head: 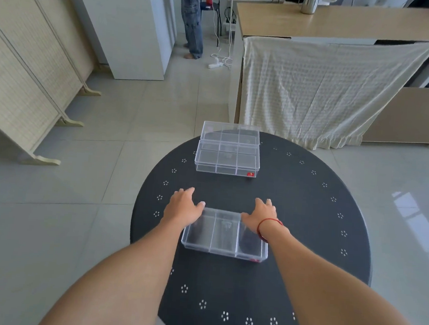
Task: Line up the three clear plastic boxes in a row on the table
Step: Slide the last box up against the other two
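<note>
Near the front-centre of the round tabletop [304, 246] sits the nearest clear box [224, 236], a rigid transparent plastic case with thin internal dividers forming compartments. The left hand [183, 206] rests at its far left corner and the right hand [261, 216] at its far right corner; both are spread flat with fingers splayed, thumbs touching the box's far edge, and neither is closed around it. A red cord bracelet [267, 224] circles the right wrist.

Toward the far edge of the tabletop, two more boxes of the same kind lie one behind the other. The middle box [227, 162] carries a small red sticker [250, 174] at its near right corner. The far box [230, 133] touches it and overhangs the table's far edge (whether it partly rests on the middle box cannot be told). Both stand well apart from the nearest box.

The tabletop is matte black, circular, with a ring of small white dot clusters printed near its rim. Pale glossy floor tiles [91, 178] surround it. A slatted folding screen [23, 70] stands at left, a white cabinet [131, 27] beyond it. At right, a wooden counter [335, 20] carries a cream textured cloth [316, 88] draped down its front. Another person's legs [194, 19] in blue trousers are visible at the back.
</note>
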The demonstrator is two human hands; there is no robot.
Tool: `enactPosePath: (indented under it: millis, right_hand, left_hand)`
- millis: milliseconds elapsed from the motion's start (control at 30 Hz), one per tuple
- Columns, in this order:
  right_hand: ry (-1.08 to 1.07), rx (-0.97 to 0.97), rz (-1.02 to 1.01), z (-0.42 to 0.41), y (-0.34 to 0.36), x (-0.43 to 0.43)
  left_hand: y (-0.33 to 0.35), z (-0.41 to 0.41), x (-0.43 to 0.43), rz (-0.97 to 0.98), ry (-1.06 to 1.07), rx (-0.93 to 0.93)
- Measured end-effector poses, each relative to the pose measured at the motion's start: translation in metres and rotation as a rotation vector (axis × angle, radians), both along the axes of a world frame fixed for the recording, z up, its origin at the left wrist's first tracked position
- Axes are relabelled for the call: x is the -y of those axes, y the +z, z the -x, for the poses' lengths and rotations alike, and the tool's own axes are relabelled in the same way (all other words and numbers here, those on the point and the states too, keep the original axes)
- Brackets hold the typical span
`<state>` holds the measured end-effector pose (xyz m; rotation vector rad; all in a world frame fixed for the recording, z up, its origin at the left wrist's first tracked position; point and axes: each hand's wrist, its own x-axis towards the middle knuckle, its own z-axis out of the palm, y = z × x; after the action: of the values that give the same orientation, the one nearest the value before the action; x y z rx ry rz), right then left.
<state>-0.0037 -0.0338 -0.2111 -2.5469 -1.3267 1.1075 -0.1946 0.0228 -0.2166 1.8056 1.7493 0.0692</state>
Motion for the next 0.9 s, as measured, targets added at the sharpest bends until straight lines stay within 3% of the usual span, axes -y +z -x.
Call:
enactPosePath:
  millis: [233, 433, 667, 900]
  right_hand:
    - [-0.293, -0.167, -0.026, 0.022, -0.016, 0.049]
    - [-0.377, -0.204, -0.097, 0.008, -0.013, 0.050]
    - [-0.253, -0.269, -0.198, -0.012, -0.007, 0.013]
    - [-0.107, -0.161, -0.156, -0.015, -0.006, -0.018]
  left_hand:
    - [-0.016, 0.013, 0.056, 0.193, 0.127, 0.115]
    - [-0.012, -0.002, 0.055, 0.154, 0.141, 0.183]
    - [-0.007, -0.018, 0.033, 0.094, 0.142, 0.230]
    - [-0.015, -0.018, 0.009, 0.172, 0.073, 0.250]
